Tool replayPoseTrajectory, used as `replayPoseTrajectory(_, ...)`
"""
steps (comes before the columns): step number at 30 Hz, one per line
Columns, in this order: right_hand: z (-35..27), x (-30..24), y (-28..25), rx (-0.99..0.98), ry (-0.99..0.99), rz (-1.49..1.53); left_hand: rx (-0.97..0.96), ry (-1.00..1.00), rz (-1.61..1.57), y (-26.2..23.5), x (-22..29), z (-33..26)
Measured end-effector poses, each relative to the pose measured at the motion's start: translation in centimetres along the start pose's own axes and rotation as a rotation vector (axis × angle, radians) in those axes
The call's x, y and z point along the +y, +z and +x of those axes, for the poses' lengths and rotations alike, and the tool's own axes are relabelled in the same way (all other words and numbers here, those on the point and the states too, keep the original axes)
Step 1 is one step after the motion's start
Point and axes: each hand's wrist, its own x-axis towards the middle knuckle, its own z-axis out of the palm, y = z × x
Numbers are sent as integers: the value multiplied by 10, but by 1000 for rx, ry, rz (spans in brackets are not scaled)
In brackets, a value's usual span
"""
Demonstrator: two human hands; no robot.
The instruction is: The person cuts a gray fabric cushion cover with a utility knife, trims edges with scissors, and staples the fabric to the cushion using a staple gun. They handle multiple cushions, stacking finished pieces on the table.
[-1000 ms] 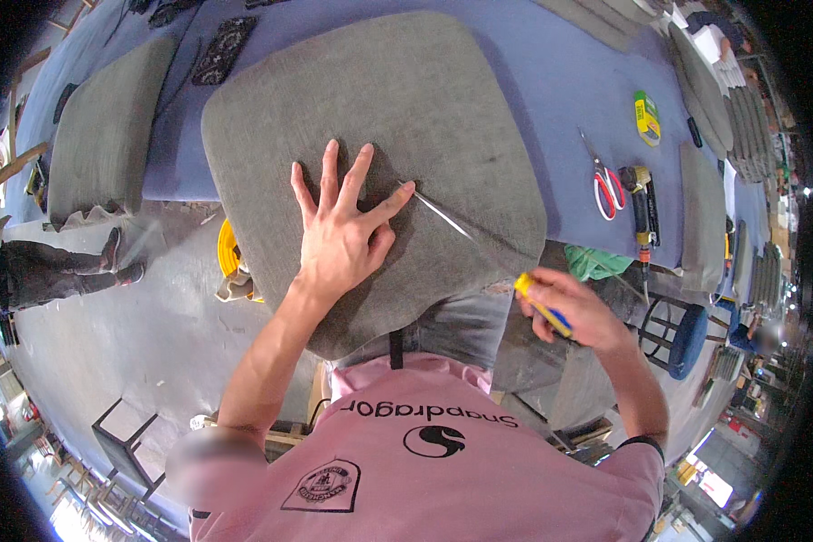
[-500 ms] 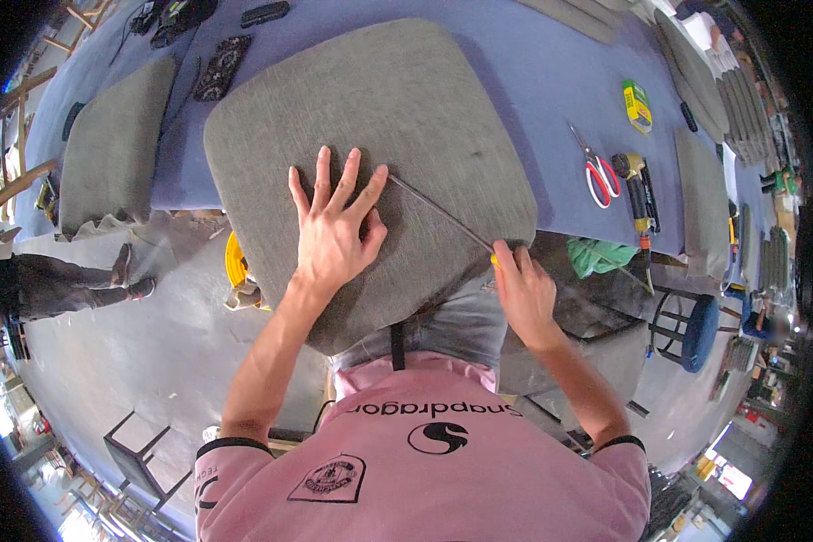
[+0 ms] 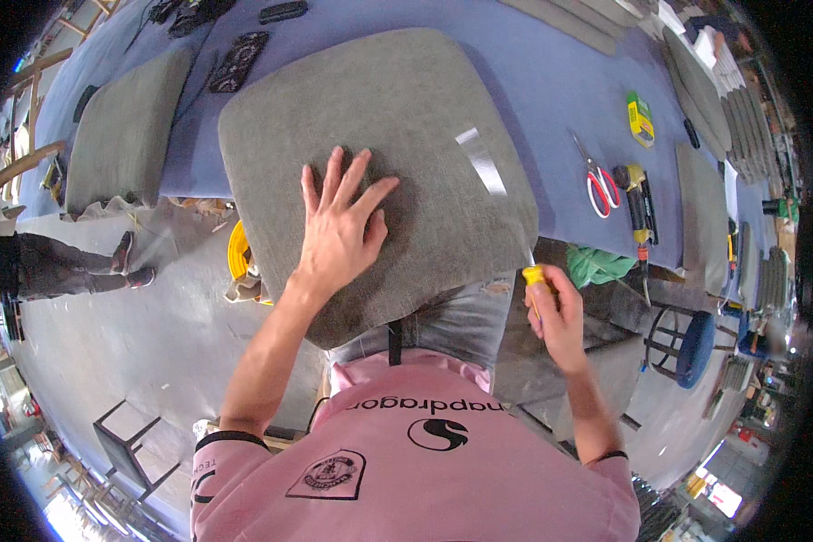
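A grey upholstered seat cushion (image 3: 352, 99) lies across the blue-covered table and reaches over my lap. My left hand (image 3: 339, 235) rests flat on its top, fingers spread. At the cushion's right edge my right hand (image 3: 560, 321) is closed around the yellow handle of a screwdriver (image 3: 535, 280). Its thin shaft points away toward the cushion's right side and is blurred, so I cannot tell whether the tip touches the fabric. A bright pale streak (image 3: 483, 163) shows on the upper right of the cushion.
Red-handled scissors (image 3: 598, 185), a yellow-green box (image 3: 640, 119) and a yellow-black air tool (image 3: 640, 203) lie right on the table. More grey cushions (image 3: 126, 135) sit left and right. A phone-like black object (image 3: 238, 61) lies behind. A blue stool (image 3: 696, 348) stands right; another person's legs (image 3: 72, 262) show left.
My right hand has moved right and slightly down with the screwdriver, whose shaft has left the cushion's middle beside my left fingers. My left hand stays on the cushion.
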Motion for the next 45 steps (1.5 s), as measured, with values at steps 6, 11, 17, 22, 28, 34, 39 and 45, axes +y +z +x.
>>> replayPoseTrajectory(6,30,-15,21,134,-454,-433,-31,201,-2546,-66,195,1)
replayPoseTrajectory(11,31,-19,27,45,-386,-485,178,452,-3185,-94,260,12)
replayPoseTrajectory(17,19,-25,18,15,-378,-670,54,394,-3509,-92,278,-11)
replayPoseTrajectory(22,13,-37,12,26,-378,-815,261,61,-3091,-111,261,-2)
replayPoseTrajectory(28,15,-46,8,-7,-404,-944,287,500,-3225,-89,267,10)
replayPoseTrajectory(34,19,-66,-2,-73,-394,-952,328,350,-3296,-102,265,5)
replayPoseTrajectory(39,25,-54,-4,-68,-436,-914,389,-72,-3343,-133,266,-3)
replayPoseTrajectory(45,24,-77,-3,-101,-401,-987,446,302,-3230,-105,260,10)
